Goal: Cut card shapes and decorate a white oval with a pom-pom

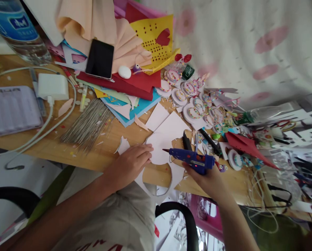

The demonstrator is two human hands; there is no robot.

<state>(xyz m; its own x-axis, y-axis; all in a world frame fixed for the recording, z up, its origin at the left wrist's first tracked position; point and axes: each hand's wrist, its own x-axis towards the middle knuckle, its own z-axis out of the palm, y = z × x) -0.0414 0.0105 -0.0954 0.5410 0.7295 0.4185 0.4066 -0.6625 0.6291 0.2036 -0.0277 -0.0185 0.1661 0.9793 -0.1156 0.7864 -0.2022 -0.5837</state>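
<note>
If your right hand (207,182), wrapped round the gun (188,158), slips, its tip could burn your left hand (131,162), flat on the card (169,131).

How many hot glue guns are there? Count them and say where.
1: the blue hot glue gun, in the right hand, pointing toward the left hand. Others may be hidden.

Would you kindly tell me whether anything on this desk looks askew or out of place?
Yes: the cut-out white paper scrap juts past the front edge of the desk, so part of it lacks support. The thin grey rods also lie in a loose, uneven heap.
</note>
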